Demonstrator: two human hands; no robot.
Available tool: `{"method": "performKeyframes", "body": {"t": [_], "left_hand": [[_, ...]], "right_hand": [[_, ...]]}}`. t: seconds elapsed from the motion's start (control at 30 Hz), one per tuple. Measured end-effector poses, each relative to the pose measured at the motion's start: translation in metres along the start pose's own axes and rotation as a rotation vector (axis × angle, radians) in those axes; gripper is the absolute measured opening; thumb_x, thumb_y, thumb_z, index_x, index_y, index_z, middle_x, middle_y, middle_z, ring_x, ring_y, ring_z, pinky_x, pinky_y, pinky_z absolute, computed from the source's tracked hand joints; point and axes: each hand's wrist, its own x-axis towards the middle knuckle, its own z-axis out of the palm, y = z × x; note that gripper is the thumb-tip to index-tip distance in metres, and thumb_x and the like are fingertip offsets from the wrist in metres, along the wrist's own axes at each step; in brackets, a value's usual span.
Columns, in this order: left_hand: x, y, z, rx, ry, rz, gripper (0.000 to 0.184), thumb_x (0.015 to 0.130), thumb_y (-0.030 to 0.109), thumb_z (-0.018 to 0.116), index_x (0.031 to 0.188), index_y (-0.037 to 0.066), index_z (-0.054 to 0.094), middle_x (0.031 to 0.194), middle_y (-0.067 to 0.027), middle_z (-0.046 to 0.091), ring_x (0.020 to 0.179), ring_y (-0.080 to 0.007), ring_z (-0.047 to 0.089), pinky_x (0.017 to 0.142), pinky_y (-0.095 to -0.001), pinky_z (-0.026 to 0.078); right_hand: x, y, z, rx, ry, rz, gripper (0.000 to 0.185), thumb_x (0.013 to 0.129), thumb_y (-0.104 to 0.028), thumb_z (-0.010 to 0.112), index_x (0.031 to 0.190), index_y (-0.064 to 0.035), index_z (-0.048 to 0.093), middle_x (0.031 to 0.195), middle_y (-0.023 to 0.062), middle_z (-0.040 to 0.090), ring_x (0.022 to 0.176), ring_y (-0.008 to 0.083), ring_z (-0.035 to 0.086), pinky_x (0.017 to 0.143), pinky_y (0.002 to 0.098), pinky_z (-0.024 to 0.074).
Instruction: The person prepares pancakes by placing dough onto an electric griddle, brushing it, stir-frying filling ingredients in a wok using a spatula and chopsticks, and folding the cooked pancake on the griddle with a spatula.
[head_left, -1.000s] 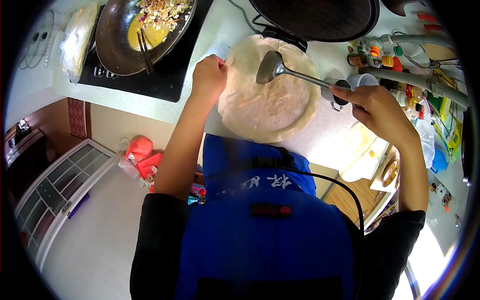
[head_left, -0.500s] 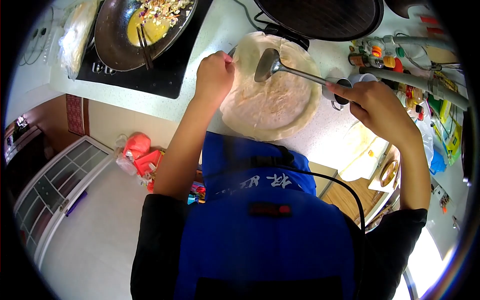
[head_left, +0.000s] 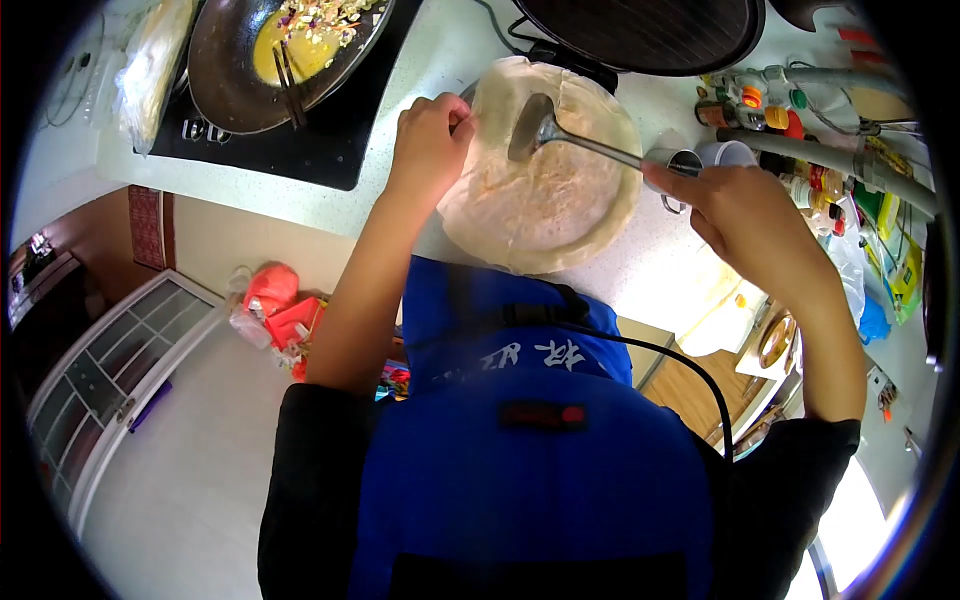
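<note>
A large round flatbread lies on the open electric griddle, its rim slightly raised. My left hand pinches the flatbread's left edge. In my right hand is the handle of a metal spatula, the forefinger stretched along it. The spatula's blade rests on or just over the upper middle of the flatbread; which of the two is unclear. The griddle's dark lid stands open beyond it.
A wok with egg, chopped filling and chopsticks sits on the black cooktop at the left. Metal cups and several bottles stand at the right. A plastic bag lies at the far left.
My left hand has moved slightly up and to the right with the flatbread's left edge, which is drawn inward. The spatula's blade has shifted a little.
</note>
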Motion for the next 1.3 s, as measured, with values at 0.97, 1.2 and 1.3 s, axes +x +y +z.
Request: {"method": "performKeyframes", "body": {"t": [0.97, 1.2, 1.3], "left_hand": [[-0.044, -0.049, 0.006, -0.243, -0.043, -0.445, 0.033, 0.075, 0.026, 0.074, 0.092, -0.002, 0.073, 0.084, -0.0144, 0.075, 0.079, -0.0261, 0.073, 0.076, -0.0352, 0.057], [-0.045, -0.034, 0.004, -0.270, -0.019, -0.464, 0.032, 0.074, 0.026, 0.074, 0.089, -0.002, 0.072, 0.076, -0.0128, 0.073, 0.072, -0.0253, 0.072, 0.071, -0.0352, 0.056], [-0.050, -0.009, -0.001, -0.260, 0.031, -0.419, 0.028, 0.074, 0.023, 0.073, 0.088, -0.002, 0.072, 0.076, -0.0131, 0.073, 0.071, -0.0265, 0.072, 0.071, -0.0357, 0.056]], "right_hand": [[-0.015, -0.044, 0.004, -0.043, 0.005, -0.031, 0.063, 0.083, -0.001, 0.066, 0.145, -0.0137, 0.060, 0.076, 0.0102, 0.061, 0.070, 0.0275, 0.062, 0.066, 0.0415, 0.0512], [-0.022, -0.062, 0.009, -0.076, -0.054, -0.069, 0.063, 0.083, -0.001, 0.065, 0.145, -0.0131, 0.060, 0.080, 0.0104, 0.063, 0.073, 0.0259, 0.064, 0.068, 0.0400, 0.0529], [-0.020, -0.068, 0.012, -0.112, -0.094, -0.074, 0.062, 0.084, -0.002, 0.063, 0.146, -0.0121, 0.058, 0.080, 0.0110, 0.064, 0.075, 0.0261, 0.066, 0.069, 0.0395, 0.0535]]}}
